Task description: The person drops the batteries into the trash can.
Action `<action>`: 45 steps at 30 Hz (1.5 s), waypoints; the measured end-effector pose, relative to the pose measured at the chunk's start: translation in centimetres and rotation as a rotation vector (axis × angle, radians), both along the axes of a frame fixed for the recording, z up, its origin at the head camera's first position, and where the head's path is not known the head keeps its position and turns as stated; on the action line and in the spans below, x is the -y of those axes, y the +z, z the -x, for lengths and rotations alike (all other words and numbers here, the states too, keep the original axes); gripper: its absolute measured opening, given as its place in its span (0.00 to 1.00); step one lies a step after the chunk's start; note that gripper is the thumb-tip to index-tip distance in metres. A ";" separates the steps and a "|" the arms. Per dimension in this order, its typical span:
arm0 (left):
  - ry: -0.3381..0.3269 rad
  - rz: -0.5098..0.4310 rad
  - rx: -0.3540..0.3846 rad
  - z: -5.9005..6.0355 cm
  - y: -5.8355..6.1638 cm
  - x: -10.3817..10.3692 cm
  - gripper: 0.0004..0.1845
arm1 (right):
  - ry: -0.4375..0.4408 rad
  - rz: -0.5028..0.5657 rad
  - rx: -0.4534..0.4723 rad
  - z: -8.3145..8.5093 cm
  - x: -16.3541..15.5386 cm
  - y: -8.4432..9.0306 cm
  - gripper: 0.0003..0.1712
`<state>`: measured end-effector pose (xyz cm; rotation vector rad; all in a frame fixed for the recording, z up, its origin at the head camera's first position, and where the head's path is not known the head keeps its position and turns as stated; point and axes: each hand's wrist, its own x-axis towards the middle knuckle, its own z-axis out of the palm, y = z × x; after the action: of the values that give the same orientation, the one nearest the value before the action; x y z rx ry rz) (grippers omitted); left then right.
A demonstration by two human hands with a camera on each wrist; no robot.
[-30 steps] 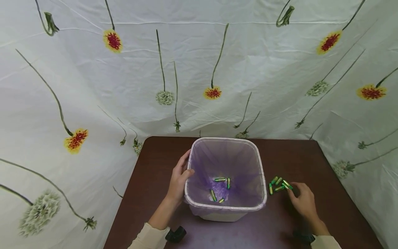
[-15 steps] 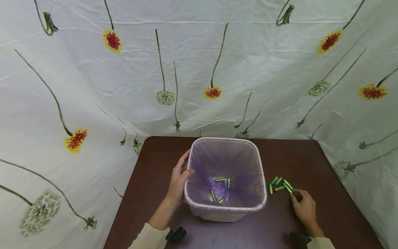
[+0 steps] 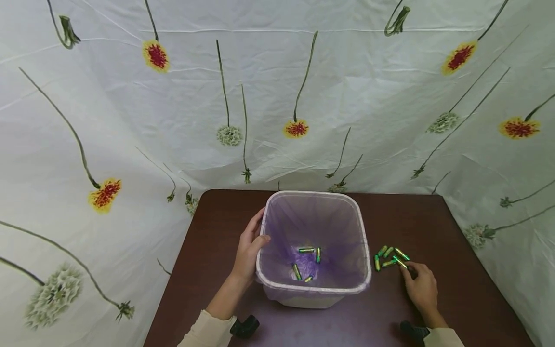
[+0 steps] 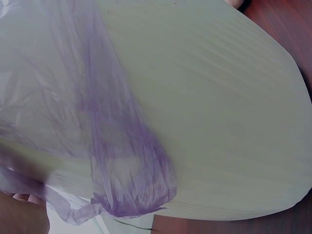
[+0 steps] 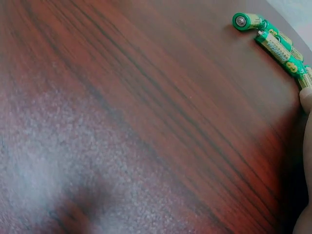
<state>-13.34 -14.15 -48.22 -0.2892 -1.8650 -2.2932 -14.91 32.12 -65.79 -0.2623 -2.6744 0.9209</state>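
A white bin [image 3: 299, 302] lined with a thin purple plastic bag [image 3: 334, 226] stands on the table, several green-and-gold batteries [image 3: 306, 250] lying at its bottom. My left hand [image 3: 247, 253] grips the bin's left rim, thumb over the edge. In the left wrist view, the bag [image 4: 126, 146] hangs down the bin's pale outer wall [image 4: 219, 112]. Right of the bin lies a loose group of batteries [image 3: 377, 263]. At its near right side my right hand [image 3: 422, 287] pinches the end of one battery [image 3: 400, 262]. The right wrist view catches only a thumb [image 5: 306, 100] beside batteries [image 5: 280, 51].
The dark brown wooden table [image 3: 217, 226] bears everything. A white cloth [image 3: 195, 120] printed with flowers hangs behind it and along both sides. Black wrist-worn devices show near both cuffs, one [image 3: 244, 326] beside the bin's near left.
My right hand first drew back slightly toward me, then shifted a little left with the pinched battery, which parts from the one beside it. The left hand and bin stay put.
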 end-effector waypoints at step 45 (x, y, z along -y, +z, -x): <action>0.001 -0.007 0.009 -0.1 0.3 -0.1 0.39 | 0.189 0.020 -0.243 2.0 1.3 7.5 0.08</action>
<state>-13.29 -14.02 -47.96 -0.2777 -1.8605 -2.3033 -16.94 30.85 -58.29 0.0957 -2.4961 0.9662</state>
